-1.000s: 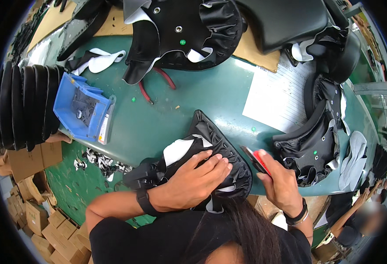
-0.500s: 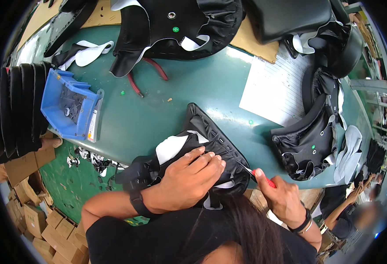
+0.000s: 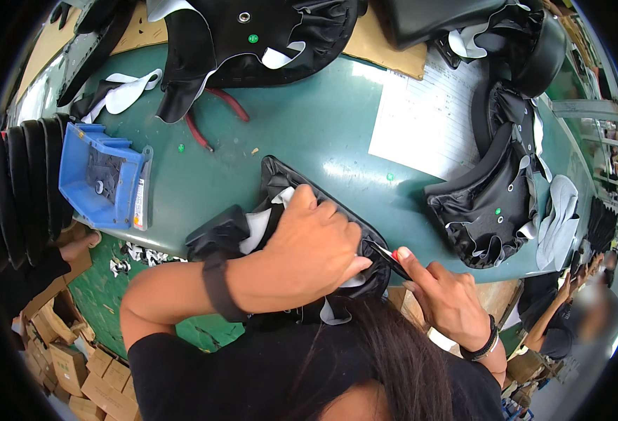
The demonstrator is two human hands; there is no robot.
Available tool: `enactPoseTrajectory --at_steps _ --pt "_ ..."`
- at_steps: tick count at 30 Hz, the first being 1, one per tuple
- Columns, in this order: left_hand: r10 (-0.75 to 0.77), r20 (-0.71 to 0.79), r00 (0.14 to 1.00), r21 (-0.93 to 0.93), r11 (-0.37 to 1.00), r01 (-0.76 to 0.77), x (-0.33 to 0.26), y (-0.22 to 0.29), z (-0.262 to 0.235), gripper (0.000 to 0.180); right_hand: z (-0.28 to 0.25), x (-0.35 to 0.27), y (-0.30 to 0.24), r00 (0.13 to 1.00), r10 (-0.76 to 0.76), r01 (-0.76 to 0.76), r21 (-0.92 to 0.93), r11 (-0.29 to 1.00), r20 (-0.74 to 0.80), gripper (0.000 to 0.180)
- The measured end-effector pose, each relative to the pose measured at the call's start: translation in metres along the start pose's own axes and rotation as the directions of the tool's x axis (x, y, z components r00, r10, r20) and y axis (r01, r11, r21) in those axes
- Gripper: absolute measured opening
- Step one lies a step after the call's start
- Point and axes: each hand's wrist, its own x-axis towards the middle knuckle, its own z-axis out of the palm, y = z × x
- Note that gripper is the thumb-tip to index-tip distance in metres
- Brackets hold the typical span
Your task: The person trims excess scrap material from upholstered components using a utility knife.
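A black leather-like padded piece [image 3: 281, 175] with white fabric edging lies at the table's near edge, just in front of me. My left hand [image 3: 312, 245] is closed over its middle, fingers curled down into the folded cover; the fingertips are hidden. My right hand [image 3: 449, 298] grips a red-handled screwdriver [image 3: 396, 255], its handle mostly hidden in the fist. The thin metal shaft meets the right-hand end of the piece, where the cover bunches along the rim. What the tip touches is too small to tell.
Red-handled pliers [image 3: 229, 104] lie beyond my left hand, near a large black padded cover [image 3: 267, 63]. A blue bin [image 3: 77, 179] of small dark parts stands at left. Further right are a written sheet [image 3: 421, 126] and another black padded piece [image 3: 481, 217]. Another person [image 3: 561, 330] sits at far right.
My left hand has gone from lying fairly flat on the padded piece to a closed grip on it. The screwdriver has moved slightly up and left. The whole view has shifted a little.
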Motion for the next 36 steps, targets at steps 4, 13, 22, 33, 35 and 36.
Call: enactPoseTrajectory --at_steps 4,13,22,33,35,36 --pt "0.087 -0.04 0.995 -0.225 0.97 -0.094 0.004 -0.019 -0.005 0.03 0.009 -0.008 -0.003 1.0 0.022 -0.022 -0.005 1.0 0.008 0.061" --pt "-0.154 -0.159 0.975 -0.511 0.858 0.052 -0.002 -0.014 -0.027 0.025 0.01 0.003 -0.002 0.981 0.019 -0.021 -0.007 1.0 -0.194 0.059" --pt "-0.401 -0.323 0.857 -0.855 0.512 -0.083 0.01 -0.036 -0.021 0.025 0.035 -0.001 -0.006 0.965 0.074 -0.032 0.165 0.986 -0.252 0.056" --pt "-0.067 -0.322 0.944 -0.055 0.997 0.052 0.011 -0.015 -0.006 0.024 0.023 0.018 -0.004 0.969 0.038 -0.04 -0.004 0.999 -0.244 0.052" --pt "-0.214 -0.391 0.895 -0.482 0.876 -0.001 0.014 -0.029 -0.006 0.027 0.036 0.006 -0.01 0.96 0.091 -0.069 0.092 0.993 -0.263 0.054" --pt "-0.398 -0.27 0.877 -0.804 0.594 0.022 0.012 -0.029 -0.019 0.027 0.044 -0.005 -0.012 0.96 0.098 -0.075 0.093 0.993 -0.264 0.054"
